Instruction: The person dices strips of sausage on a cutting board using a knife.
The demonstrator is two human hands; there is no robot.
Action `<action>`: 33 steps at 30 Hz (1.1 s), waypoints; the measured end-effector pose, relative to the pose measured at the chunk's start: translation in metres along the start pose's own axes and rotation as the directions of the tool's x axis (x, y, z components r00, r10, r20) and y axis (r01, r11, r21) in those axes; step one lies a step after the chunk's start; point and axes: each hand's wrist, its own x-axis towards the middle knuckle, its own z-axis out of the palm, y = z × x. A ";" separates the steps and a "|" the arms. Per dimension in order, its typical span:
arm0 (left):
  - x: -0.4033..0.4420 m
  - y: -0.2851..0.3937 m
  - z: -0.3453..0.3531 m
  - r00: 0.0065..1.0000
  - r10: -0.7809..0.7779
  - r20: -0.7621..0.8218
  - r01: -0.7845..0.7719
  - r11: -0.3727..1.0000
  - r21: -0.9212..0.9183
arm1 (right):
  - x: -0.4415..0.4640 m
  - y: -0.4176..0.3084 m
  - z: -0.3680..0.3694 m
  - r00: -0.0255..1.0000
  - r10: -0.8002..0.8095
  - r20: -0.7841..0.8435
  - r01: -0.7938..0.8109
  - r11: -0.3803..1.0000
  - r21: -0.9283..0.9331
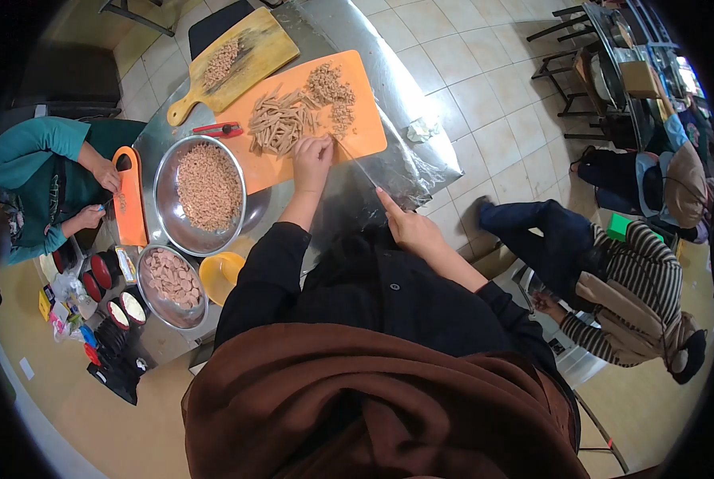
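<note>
My right hand point(414, 233) is wrapped round the handle of a knife point(358, 164), index finger stretched along it. The thin blade reaches over the near edge of an orange cutting board point(365, 92). My left hand point(313, 158) rests on that board close to the blade's tip, its fingers curled together; what they press on is hidden beneath them. Just beyond it lies a heap of pale brown strips point(281, 121), perhaps sausage or meat. Small diced bits point(331, 89) of the same colour are scattered at the board's far right.
Left of the board stand a steel bowl point(160, 199) of diced bits, a second bowl point(144, 291) of pink slices and a yellow container point(220, 279). A red-handled tool point(217, 129) and wooden board point(273, 49) lie nearby. Another person point(41, 164) cuts at the left; a striped-sleeved person point(640, 287) is right.
</note>
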 end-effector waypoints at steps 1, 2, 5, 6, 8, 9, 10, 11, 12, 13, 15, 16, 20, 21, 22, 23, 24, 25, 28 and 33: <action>0.000 0.001 -0.001 1.000 0.003 -0.002 -0.003 1.000 -0.003 | 0.001 -0.001 0.000 1.000 0.019 0.017 -0.019 1.000 -0.013; 0.000 0.000 -0.001 1.000 0.003 -0.001 -0.003 1.000 -0.002 | 0.000 -0.002 -0.002 1.000 0.018 0.018 -0.018 1.000 -0.012; -0.001 -0.001 -0.002 0.999 -0.009 0.044 0.008 1.000 0.015 | -0.006 -0.005 -0.009 0.990 0.091 0.109 -0.082 0.993 -0.085; -0.001 -0.001 -0.002 0.999 -0.006 0.038 0.006 1.000 0.004 | -0.009 -0.003 -0.010 0.985 0.107 0.134 -0.091 0.989 -0.121; -0.001 0.000 -0.001 0.999 -0.002 0.032 0.002 1.000 -0.009 | -0.009 -0.002 -0.008 0.980 0.125 0.156 -0.100 0.982 -0.158; -0.001 0.000 -0.002 1.000 -0.001 0.029 0.001 1.000 0.000 | -0.004 -0.002 -0.006 0.985 0.108 0.133 -0.090 0.987 -0.136; -0.002 0.001 -0.002 1.000 -0.003 0.028 0.002 1.000 0.010 | 0.001 -0.003 -0.003 0.989 0.092 0.112 -0.079 0.990 -0.114; -0.002 0.001 -0.002 0.999 -0.004 0.032 0.004 1.000 0.010 | 0.006 -0.005 -0.002 0.989 0.094 0.115 -0.081 0.990 -0.112; -0.002 0.002 -0.002 0.999 0.002 0.034 -0.003 0.999 0.036 | 0.011 -0.007 0.001 0.996 0.073 0.057 -0.066 0.990 -0.124; -0.001 0.001 -0.004 0.999 0.010 0.035 -0.012 0.998 0.065 | 0.014 -0.008 0.002 0.999 0.050 -0.003 -0.050 0.989 -0.136; -0.001 0.000 -0.004 0.999 0.021 0.036 -0.023 0.998 0.050 | 0.008 -0.005 -0.001 0.999 0.050 0.021 -0.047 0.989 -0.139; -0.001 0.000 -0.003 0.999 0.025 0.038 -0.026 0.999 0.030 | 0.004 -0.002 -0.004 0.997 0.054 0.051 -0.046 0.988 -0.146; -0.001 -0.001 -0.003 0.998 0.047 0.029 -0.047 0.999 0.008 | -0.003 0.002 -0.009 0.995 0.082 0.063 -0.074 0.990 -0.121; -0.001 0.000 -0.002 0.999 0.048 0.020 -0.048 0.999 0.007 | 0.002 0.002 -0.008 0.998 0.064 0.027 -0.060 0.991 -0.118; -0.001 0.000 -0.003 0.999 0.049 0.009 -0.049 0.999 0.009 | 0.005 0.001 -0.007 0.999 0.041 -0.008 -0.042 0.993 -0.114; -0.001 0.000 -0.005 0.999 0.047 0.008 -0.047 0.999 0.014 | 0.006 0.001 -0.006 0.999 0.037 -0.006 -0.037 0.993 -0.114; -0.001 0.000 -0.005 0.999 0.044 0.008 -0.044 0.999 0.009 | 0.008 0.001 -0.006 0.999 0.024 -0.024 -0.026 0.997 -0.079; 0.000 0.001 -0.004 0.999 0.041 0.008 -0.041 0.999 0.002 | 0.009 0.002 -0.007 0.999 0.015 -0.042 -0.016 0.999 -0.044; 0.000 0.000 -0.004 0.999 0.027 0.028 -0.028 1.000 0.006 | 0.012 0.009 -0.003 0.997 -0.051 -0.062 0.056 0.996 0.071; 0.002 0.002 -0.007 0.999 0.013 0.049 -0.012 1.000 -0.011 | 0.038 0.017 0.015 0.968 -0.112 -0.225 0.135 0.987 0.091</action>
